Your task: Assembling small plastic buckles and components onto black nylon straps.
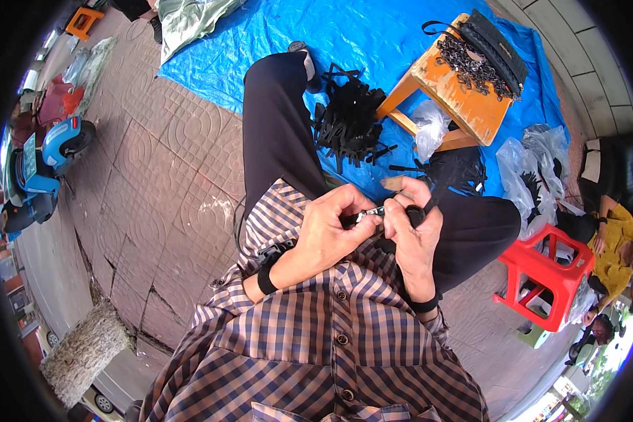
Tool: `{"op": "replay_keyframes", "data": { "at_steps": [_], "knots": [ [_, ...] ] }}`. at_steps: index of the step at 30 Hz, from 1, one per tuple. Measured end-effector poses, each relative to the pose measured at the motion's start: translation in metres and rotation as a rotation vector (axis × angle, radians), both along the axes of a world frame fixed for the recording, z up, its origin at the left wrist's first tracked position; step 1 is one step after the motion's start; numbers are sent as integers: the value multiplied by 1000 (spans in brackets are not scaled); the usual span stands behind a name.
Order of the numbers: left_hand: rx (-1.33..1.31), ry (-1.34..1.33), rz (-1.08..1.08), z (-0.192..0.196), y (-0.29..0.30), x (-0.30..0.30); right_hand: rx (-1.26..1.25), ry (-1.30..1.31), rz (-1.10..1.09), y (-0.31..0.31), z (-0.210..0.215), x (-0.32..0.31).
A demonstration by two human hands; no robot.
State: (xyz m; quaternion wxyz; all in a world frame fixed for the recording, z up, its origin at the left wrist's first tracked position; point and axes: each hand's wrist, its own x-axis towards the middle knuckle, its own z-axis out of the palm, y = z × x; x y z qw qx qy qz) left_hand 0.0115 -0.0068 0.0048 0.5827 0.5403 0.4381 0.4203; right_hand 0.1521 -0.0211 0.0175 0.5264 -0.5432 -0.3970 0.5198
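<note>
In front of my lap both hands meet on a black strap (415,214) with a small shiny piece (377,211) at its end. My left hand (333,226) is closed, thumb and forefinger pinching beside the shiny piece; what kind of fitting it is, I cannot make out. My right hand (416,228) is closed round the strap, which loops between its fingers and runs up past them. A finger cover sits on one raised right fingertip. Beyond my hands, a heap of black straps (349,119) lies on the blue tarp (211,67).
A worn wooden stool (429,70) carries a heap of small dark pieces (471,67) and a black pouch (494,46). Clear plastic bags (517,176) lie at the right, near a red plastic stool (552,271). A person in yellow (615,243) is beyond it. A blue scooter (46,165) stands left.
</note>
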Motion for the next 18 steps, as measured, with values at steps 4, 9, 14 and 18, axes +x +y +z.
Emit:
{"op": "replay_keyframes", "data": {
  "at_steps": [4, 9, 14, 18],
  "knots": [
    [158, 309, -35, 3, 0, -4, 51, 22, -74, -1, -1, 0],
    [225, 352, -33, 7, 0, -10, -77, -9, 54, 3, 11, 3],
    [235, 253, -59, 8, -1, -7, 93, 20, 11, -3, 3, -3],
    [297, 292, -5, 12, -1, -3, 121, 63, -40, -1, 2, -6]
  ]
}}
